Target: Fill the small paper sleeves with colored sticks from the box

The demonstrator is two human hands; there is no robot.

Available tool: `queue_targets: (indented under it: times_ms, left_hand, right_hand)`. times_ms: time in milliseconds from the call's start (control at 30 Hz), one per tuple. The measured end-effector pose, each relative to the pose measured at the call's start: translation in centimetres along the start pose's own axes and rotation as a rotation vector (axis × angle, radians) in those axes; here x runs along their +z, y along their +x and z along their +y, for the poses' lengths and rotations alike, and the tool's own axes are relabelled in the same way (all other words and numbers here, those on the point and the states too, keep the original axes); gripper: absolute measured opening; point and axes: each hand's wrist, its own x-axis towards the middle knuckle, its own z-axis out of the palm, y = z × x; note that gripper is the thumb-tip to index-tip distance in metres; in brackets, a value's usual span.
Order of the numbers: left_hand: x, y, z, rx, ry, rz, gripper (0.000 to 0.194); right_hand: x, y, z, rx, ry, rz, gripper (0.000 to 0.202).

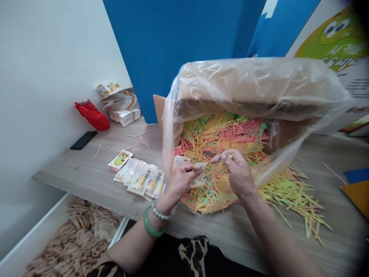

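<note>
My left hand [180, 180], with a green bangle and a bead bracelet at its wrist, pinches a small clear packet [198, 181] by its upper edge. Thumb and fingers of my right hand [238, 171] are closed just right of the packet, around a small yellowish piece [230, 156] that may be the end of a stick. Both hands are over the near side of a box lined with a clear plastic bag [259, 77]. Thin coloured sticks [207, 130] in yellow, pink, orange and green fill it. Another packet [182, 158] shows behind my left hand.
Filled clear packets [140, 179] lie overlapping on the table [86, 177], beside a small printed card box [120, 159]. Farther back are a black phone [83, 140], a red pouch [92, 115] and stacked cartons [122, 105]. Loose yellow sticks [296, 192] spread at right. An open drawer [75, 238] holds many tan pieces.
</note>
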Motion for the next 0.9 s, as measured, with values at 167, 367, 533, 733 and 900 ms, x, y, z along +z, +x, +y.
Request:
queue_targets:
  times_ms: [167, 367, 533, 733, 900]
  left_hand:
    - [0.7, -0.7, 0.1, 0.024, 0.117, -0.016, 0.035]
    - [0.8, -1.4, -0.3, -0.051, 0.094, 0.020, 0.037]
    - [0.5, -1.5, 0.1, -0.083, 0.037, -0.030, 0.032]
    - [0.0, -2.2, 1.9, -0.201, -0.075, -0.081, 0.028]
    - [-0.1, -2.4, 2.5, -0.231, -0.076, -0.062, 0.035]
  right_hand:
    - [1.2, 0.3, -1.4, -0.017, 0.262, 0.052, 0.009]
    - [2.8, -0.4, -2.2, -0.133, 0.266, 0.054, 0.007]
    - [4.2, -1.1, -2.6, -0.215, 0.233, 0.022, 0.004]
    - [3.9, -1.4, -1.6, -0.107, 0.105, -0.128, 0.008]
    - [2.6, -1.1, -1.4, -0.063, 0.166, -0.174, 0.013]
